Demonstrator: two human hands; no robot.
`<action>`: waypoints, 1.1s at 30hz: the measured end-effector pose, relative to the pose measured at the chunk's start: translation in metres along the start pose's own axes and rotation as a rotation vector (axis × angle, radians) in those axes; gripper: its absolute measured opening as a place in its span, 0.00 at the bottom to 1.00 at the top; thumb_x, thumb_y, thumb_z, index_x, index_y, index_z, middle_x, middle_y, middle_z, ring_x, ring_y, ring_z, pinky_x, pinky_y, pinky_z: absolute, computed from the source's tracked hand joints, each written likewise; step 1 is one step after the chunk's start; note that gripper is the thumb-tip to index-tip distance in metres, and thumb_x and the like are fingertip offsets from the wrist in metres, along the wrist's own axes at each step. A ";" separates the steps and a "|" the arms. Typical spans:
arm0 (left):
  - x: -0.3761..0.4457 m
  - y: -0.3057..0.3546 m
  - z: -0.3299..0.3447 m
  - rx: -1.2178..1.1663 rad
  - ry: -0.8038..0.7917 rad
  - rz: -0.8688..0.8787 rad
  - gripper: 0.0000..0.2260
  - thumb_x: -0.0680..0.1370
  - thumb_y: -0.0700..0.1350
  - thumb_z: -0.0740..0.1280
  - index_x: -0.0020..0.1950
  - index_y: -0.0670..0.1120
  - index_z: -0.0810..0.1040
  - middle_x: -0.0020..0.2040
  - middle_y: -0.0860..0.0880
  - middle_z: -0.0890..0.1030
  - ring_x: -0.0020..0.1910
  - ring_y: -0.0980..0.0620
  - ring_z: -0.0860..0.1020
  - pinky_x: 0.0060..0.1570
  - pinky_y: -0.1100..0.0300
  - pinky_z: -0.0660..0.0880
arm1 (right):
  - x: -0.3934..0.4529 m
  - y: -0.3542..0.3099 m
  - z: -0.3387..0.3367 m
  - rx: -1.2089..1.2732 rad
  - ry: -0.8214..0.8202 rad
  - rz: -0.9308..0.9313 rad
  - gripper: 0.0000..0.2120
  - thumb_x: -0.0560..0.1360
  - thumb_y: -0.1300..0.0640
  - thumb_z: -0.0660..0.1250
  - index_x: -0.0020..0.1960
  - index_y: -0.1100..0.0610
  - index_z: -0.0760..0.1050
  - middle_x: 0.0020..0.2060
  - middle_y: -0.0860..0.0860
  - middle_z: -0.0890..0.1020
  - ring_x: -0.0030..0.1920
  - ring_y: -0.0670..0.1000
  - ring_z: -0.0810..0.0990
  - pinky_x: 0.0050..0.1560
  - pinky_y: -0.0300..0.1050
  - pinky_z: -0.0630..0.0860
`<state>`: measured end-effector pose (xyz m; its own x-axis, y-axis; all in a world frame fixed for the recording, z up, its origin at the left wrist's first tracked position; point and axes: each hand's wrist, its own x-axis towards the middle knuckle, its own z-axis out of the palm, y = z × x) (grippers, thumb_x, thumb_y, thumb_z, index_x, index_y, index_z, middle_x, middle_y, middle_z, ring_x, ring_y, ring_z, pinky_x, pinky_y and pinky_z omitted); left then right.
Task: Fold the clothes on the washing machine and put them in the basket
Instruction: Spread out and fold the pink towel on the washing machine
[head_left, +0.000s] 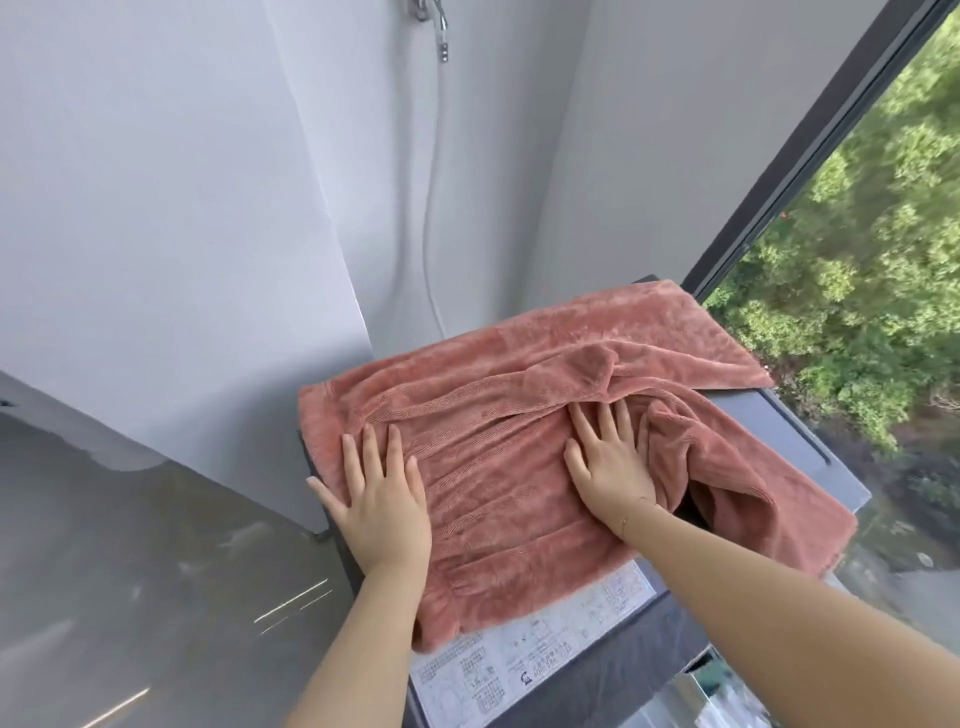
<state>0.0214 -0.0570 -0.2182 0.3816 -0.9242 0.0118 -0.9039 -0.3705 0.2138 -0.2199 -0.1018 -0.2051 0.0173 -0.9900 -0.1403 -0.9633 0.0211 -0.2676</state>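
Item: salmon-pink plush towel, rumpled on grey washing machine top | left hand, right hand: flat, fingers spread, pressing | risk: overhanging right edge could have dragged it off.

One head-worn camera looks forward and steeply down, close over the washing machine, with a corner wall at twelve o'clock and a window at two.

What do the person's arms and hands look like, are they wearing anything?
Both forearms are bare, with no sleeves, gloves or rings in view. The right hand has a thin, fine chain bracelet at the wrist. The left hand and its wrist carry nothing. Fingernails look short and unpainted.
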 end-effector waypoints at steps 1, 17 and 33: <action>0.001 0.001 0.001 -0.001 0.008 -0.016 0.24 0.80 0.54 0.47 0.72 0.51 0.70 0.73 0.49 0.68 0.76 0.47 0.59 0.69 0.34 0.42 | 0.010 -0.002 -0.001 -0.005 -0.005 -0.031 0.35 0.72 0.39 0.37 0.78 0.46 0.51 0.78 0.50 0.45 0.77 0.52 0.36 0.66 0.41 0.29; 0.019 0.019 0.003 0.049 0.019 -0.084 0.25 0.80 0.52 0.44 0.73 0.49 0.68 0.75 0.47 0.66 0.77 0.47 0.57 0.71 0.34 0.42 | 0.052 -0.001 0.003 -0.042 0.051 -0.141 0.32 0.75 0.42 0.41 0.78 0.50 0.53 0.78 0.53 0.50 0.77 0.53 0.40 0.70 0.45 0.27; -0.092 0.034 0.000 0.037 -0.055 -0.071 0.32 0.78 0.63 0.47 0.78 0.48 0.53 0.78 0.42 0.53 0.76 0.47 0.56 0.74 0.52 0.45 | -0.061 0.021 0.011 0.452 -0.022 -0.145 0.30 0.70 0.47 0.53 0.72 0.43 0.66 0.77 0.41 0.52 0.77 0.47 0.39 0.75 0.53 0.36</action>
<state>-0.0449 0.0157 -0.2119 0.4350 -0.8987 -0.0560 -0.8818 -0.4377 0.1755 -0.2388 -0.0392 -0.2127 0.1531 -0.9842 -0.0893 -0.7374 -0.0536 -0.6734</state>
